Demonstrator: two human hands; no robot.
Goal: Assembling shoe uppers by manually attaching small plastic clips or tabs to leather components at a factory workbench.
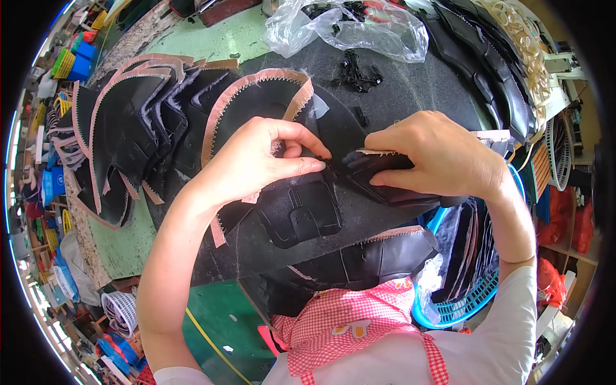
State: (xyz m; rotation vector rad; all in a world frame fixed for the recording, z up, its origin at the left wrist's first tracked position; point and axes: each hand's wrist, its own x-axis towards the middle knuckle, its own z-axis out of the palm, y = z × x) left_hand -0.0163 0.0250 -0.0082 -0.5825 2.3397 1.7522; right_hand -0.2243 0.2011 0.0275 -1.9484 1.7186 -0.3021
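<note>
My left hand (256,160) pinches a small black part at the zipper edge of a black shoe upper piece (301,215) in the middle of the picture. My right hand (436,154) grips the same black piece from the right, fingers folded over its pink-lined edge. The two hands almost touch at the pinch point. A black strap patch is sewn on the piece just below my left fingers. Another black leather piece (366,263) lies under it, near my checked pink apron (350,321).
A fan of black pieces with pink serrated trim (141,122) lies at the left on the green worktable (212,38). A clear plastic bag (346,29) and loose small black clips (356,70) sit behind. A blue basket (468,295) with black pieces stands at the right.
</note>
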